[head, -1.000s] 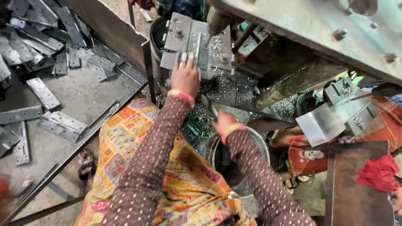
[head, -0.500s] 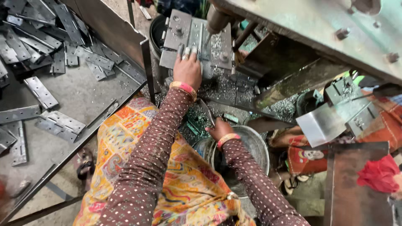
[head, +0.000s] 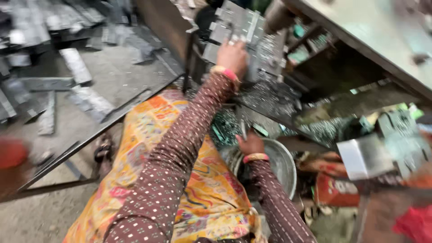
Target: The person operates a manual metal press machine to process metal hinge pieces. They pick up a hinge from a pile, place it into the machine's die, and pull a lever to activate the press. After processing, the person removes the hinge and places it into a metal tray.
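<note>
— Under our left hand (head: pixel 232 56), fingers flat, sits the grey metal plate (head: pixel 243 31), steadied on the press.
— And our right hand (head: pixel 250 143)?
— Over the steel bowl (head: pixel 281 164), pinching a small metal piece (head: pixel 243 129), ready nearby.

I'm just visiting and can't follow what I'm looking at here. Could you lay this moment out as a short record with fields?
Setting: metal workshop, seen from the person's head, picture blurred
Left hand: stretched forward, resting on a grey metal plate on the machine
Right hand: low, above a round metal bowl, pinching a small metal piece
Around: metal shavings under the plate; flat metal strips on the floor
Clothing: brown dotted sleeves, orange patterned cloth on the lap
</note>
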